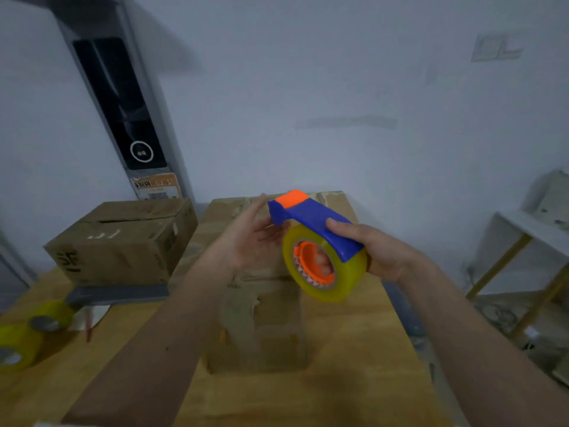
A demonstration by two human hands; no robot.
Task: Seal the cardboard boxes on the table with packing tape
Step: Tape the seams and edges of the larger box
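Currently the surface carries the near cardboard box, long axis running away from the person. Tape dispenser hangs above it, right hand curled round its body, cutter end forward-left. Left hand open, fingers touching the cutter end.

Looks like small packing room or home workshop: bare white wall, plywood table carrying worn brown cardboard boxes, spare yellow tape rolls near left, white wooden shelf unit far right.
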